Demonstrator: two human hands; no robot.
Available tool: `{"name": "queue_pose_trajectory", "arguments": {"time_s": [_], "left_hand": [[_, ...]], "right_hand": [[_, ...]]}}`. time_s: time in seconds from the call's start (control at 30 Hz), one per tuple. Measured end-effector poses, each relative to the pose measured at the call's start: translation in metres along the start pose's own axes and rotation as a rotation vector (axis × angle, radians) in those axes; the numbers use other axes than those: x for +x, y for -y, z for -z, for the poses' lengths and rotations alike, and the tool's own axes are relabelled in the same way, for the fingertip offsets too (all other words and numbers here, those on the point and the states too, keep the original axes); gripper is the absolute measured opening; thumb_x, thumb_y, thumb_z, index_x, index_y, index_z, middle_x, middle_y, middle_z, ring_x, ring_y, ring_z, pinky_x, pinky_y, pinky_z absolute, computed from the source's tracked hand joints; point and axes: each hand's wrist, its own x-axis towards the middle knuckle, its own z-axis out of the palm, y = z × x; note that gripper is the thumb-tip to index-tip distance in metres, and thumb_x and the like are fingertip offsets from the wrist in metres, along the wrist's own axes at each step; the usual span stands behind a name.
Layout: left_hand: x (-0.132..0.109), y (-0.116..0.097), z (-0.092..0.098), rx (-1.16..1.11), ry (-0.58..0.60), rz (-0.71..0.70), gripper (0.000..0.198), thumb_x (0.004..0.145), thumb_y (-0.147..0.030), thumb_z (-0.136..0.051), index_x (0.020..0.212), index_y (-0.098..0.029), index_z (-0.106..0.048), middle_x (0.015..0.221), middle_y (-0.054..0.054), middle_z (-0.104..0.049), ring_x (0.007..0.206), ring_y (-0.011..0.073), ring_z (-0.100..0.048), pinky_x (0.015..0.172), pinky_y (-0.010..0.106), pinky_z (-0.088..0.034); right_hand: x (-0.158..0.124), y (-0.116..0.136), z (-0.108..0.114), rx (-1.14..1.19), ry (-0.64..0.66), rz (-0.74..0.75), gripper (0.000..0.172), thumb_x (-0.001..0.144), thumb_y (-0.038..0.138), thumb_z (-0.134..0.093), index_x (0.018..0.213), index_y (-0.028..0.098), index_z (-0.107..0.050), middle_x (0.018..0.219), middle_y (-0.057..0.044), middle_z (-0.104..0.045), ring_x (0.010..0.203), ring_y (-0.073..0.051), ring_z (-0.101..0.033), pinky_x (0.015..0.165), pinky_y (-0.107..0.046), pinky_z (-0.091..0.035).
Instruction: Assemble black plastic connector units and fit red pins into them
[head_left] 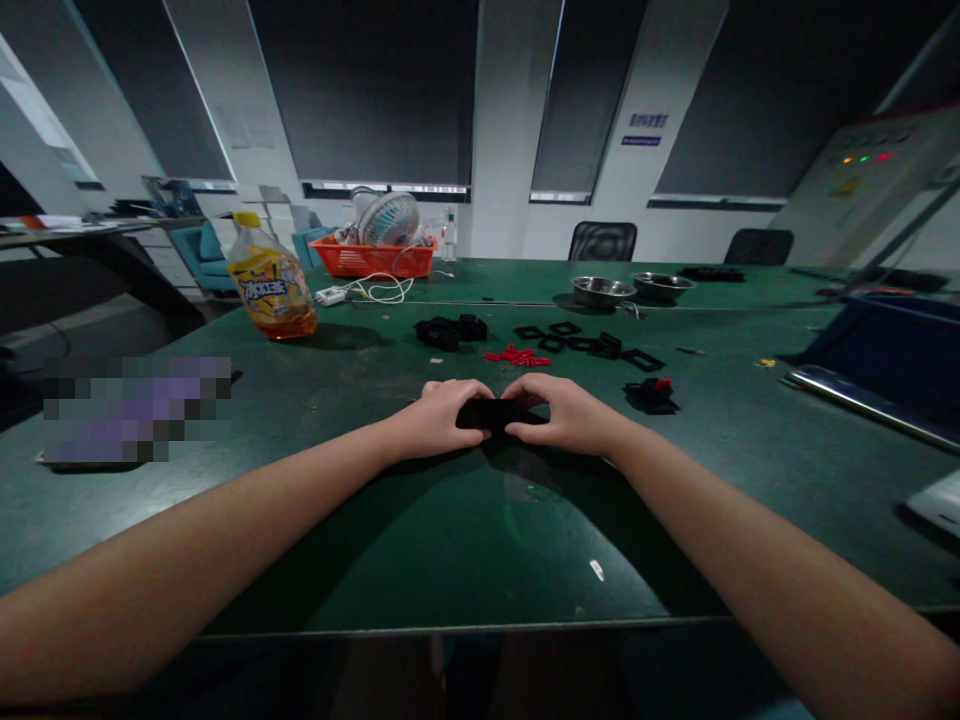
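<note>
– What are you holding?
– My left hand [439, 418] and right hand [568, 413] both squeeze a black block [491, 412] on the green table [480, 540].
– And the juice bottle [271, 290]?
– I can't read its label.

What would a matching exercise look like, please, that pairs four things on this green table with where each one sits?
Things
1. black part
2. juice bottle
3. orange basket
4. steel bowls

Places
A. far across the table, with a white fan in it
B. gripped between the left hand and the right hand
C. standing upright on the left
D. far side, right of the middle, near a black chair

Pairs: 1-B, 2-C, 3-A, 4-D
</note>
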Motion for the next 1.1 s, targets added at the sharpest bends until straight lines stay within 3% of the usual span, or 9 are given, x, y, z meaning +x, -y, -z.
{"name": "queue_pose_trajectory", "arguments": {"time_s": [1.1], "left_hand": [[0.0004, 0.0014, -0.0013, 0.013, -0.001, 0.002, 0.039, 0.08, -0.034, -0.062, 0.116, -0.021, -0.055, 0.118, 0.008, -0.064, 0.113, 0.0277, -0.057, 0.1, 0.044, -0.037]], "right_hand": [[-0.0002, -0.0011, -0.0002, -0.005, 0.003, 0.007, 0.032, 0.076, 0.03, -0.069, 0.104, 0.015, -0.062, 0.101, -0.01, -0.067, 0.089, -0.021, -0.064, 0.083, -0.038, -0.053]]}}
